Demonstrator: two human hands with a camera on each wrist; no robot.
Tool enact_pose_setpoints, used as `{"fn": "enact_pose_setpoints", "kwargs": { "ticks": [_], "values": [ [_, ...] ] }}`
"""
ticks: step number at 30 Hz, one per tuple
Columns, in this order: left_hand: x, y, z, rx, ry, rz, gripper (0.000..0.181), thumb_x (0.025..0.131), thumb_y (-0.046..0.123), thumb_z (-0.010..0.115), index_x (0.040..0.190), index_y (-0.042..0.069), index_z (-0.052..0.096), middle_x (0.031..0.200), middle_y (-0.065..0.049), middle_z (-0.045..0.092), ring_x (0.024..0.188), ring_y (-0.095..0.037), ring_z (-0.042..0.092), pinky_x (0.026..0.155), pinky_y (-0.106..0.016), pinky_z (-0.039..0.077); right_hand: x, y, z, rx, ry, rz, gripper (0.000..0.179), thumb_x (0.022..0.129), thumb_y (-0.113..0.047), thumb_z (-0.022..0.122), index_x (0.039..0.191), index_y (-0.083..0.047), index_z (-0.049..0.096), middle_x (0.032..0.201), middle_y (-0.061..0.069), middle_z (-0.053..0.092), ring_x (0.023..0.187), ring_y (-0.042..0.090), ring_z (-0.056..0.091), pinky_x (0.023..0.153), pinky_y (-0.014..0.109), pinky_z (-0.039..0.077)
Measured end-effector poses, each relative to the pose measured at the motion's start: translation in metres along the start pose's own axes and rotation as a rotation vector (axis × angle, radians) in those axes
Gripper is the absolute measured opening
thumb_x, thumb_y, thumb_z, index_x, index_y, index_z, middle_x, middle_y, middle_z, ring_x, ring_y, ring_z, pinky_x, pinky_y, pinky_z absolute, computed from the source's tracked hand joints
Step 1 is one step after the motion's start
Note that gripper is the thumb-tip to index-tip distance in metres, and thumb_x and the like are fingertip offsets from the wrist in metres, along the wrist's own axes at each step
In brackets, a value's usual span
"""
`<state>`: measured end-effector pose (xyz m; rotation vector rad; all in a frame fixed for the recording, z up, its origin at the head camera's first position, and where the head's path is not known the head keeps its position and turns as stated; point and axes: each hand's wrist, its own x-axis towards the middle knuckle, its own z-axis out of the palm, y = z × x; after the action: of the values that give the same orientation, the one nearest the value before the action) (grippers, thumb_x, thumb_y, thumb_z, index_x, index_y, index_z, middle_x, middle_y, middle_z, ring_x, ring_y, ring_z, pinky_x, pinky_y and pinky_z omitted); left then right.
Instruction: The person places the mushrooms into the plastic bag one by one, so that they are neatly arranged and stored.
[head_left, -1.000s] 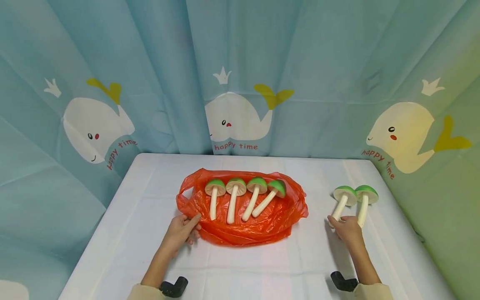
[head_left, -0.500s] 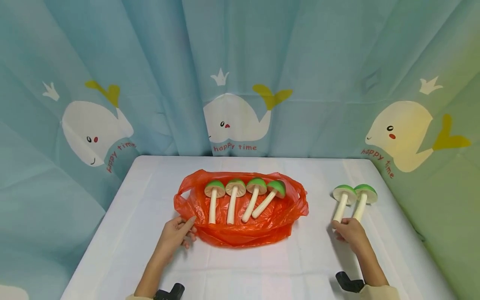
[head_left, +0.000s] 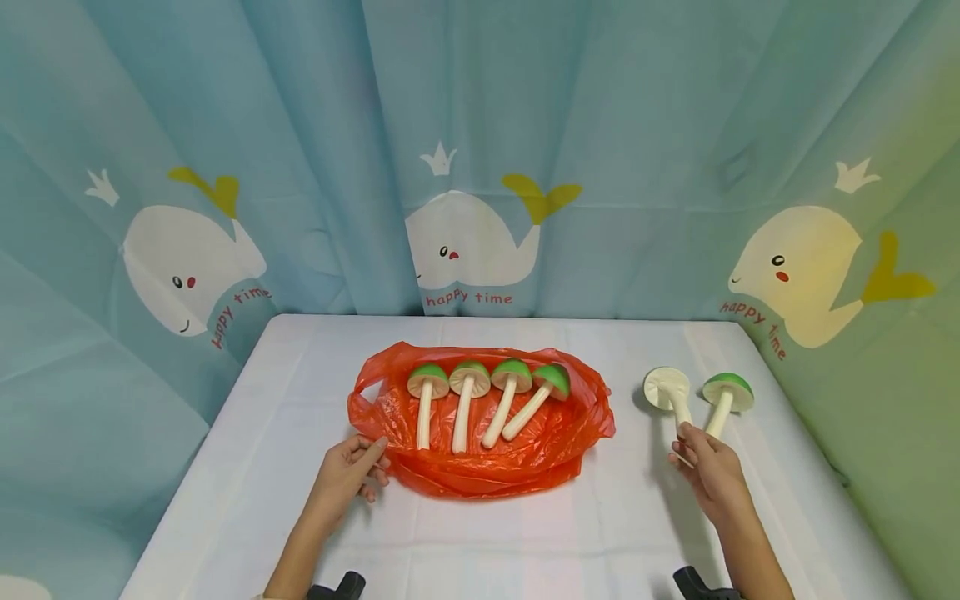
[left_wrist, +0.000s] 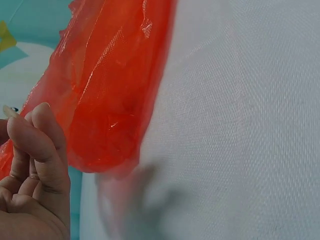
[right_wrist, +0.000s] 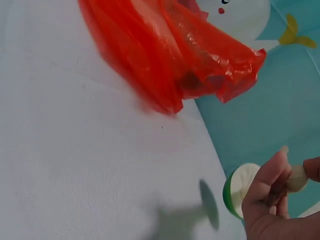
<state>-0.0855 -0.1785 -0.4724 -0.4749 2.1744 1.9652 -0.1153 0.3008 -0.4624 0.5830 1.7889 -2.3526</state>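
Observation:
A red plastic bag (head_left: 487, 482) lies spread in the middle of the table, with several toy mushrooms (head_left: 463, 421) with green caps and pale stems lined up on it. At the bag's left front edge my left hand (head_left: 341, 479) pinches the plastic between thumb and fingers; the left wrist view shows the curled fingers (left_wrist: 35, 145) against the red film. Over at the right, my right hand (head_left: 716, 475) grips a toy mushroom (head_left: 666, 389) by its stem, raised off the table with the cap's underside facing me. Another mushroom (head_left: 727, 392) lies just right of it.
A white-covered table (head_left: 480, 542) carries everything. Behind it hangs a blue curtain (head_left: 637, 125) printed with whales, turning green on the right. Black camera mounts (head_left: 701, 583) sit at both wrists.
My right hand has lifted one mushroom off the table, tilting it and parting it from its neighbour. My left hand stays at the bag's edge, having shifted slightly left and down.

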Motion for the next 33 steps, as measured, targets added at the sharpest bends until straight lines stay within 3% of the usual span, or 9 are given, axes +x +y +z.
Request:
{"fn": "enact_pose_setpoints", "kwargs": {
  "ticks": [5,9,16,22,29,33],
  "values": [
    [0.000,0.000,0.001,0.010,0.007,0.012,0.033,0.092,0.027,0.063,0.097,-0.004,0.053,0.080,-0.016,0.063,0.057,-0.019,0.058,0.041,-0.024,0.048,-0.008,0.002,0.003,0.227,-0.114,-0.021,0.016,0.098,-0.017,0.050,0.096,-0.002,0.054,0.082,0.001,0.059,0.073,0.007,0.059,0.068,0.018,0.053],
    [0.001,0.001,0.002,0.026,0.022,0.017,0.037,0.092,0.033,0.061,0.097,-0.003,0.053,0.079,-0.016,0.063,0.057,-0.021,0.059,0.042,-0.025,0.049,-0.012,0.006,0.006,0.315,-0.183,-0.076,0.017,0.100,-0.015,0.047,0.094,-0.004,0.058,0.086,0.003,0.059,0.074,0.009,0.058,0.067,0.020,0.053],
    [0.002,0.002,0.003,0.036,0.030,0.038,0.043,0.092,0.039,0.060,0.099,-0.003,0.052,0.076,-0.015,0.062,0.055,-0.021,0.057,0.043,-0.026,0.050,-0.018,0.013,0.013,0.378,-0.277,-0.191,0.022,0.102,-0.011,0.037,0.099,-0.005,0.057,0.089,0.004,0.059,0.075,0.012,0.055,0.065,0.022,0.050],
    [0.002,0.003,0.003,0.021,0.024,0.034,0.037,0.095,0.033,0.057,0.102,-0.003,0.051,0.077,-0.016,0.061,0.055,-0.021,0.057,0.043,-0.025,0.050,-0.020,0.017,0.019,0.385,-0.425,-0.269,0.027,0.103,-0.009,0.027,0.104,-0.008,0.055,0.093,0.003,0.058,0.080,0.014,0.056,0.070,0.024,0.049],
    [0.004,0.002,0.005,0.013,0.013,0.039,0.033,0.096,0.029,0.055,0.099,-0.004,0.051,0.076,-0.015,0.060,0.053,-0.017,0.055,0.042,-0.026,0.050,-0.020,0.020,0.025,0.445,-0.657,-0.236,0.031,0.102,-0.007,0.022,0.113,-0.009,0.051,0.100,0.005,0.055,0.087,0.016,0.054,0.078,0.028,0.048],
    [0.005,0.002,0.005,0.014,0.014,0.043,0.035,0.096,0.030,0.056,0.098,-0.004,0.051,0.076,-0.016,0.060,0.053,-0.017,0.055,0.043,-0.026,0.050,-0.022,0.018,0.035,0.391,-0.743,-0.244,0.030,0.102,-0.005,0.020,0.113,-0.009,0.048,0.099,0.004,0.053,0.086,0.014,0.050,0.076,0.026,0.046]
  ]
}}
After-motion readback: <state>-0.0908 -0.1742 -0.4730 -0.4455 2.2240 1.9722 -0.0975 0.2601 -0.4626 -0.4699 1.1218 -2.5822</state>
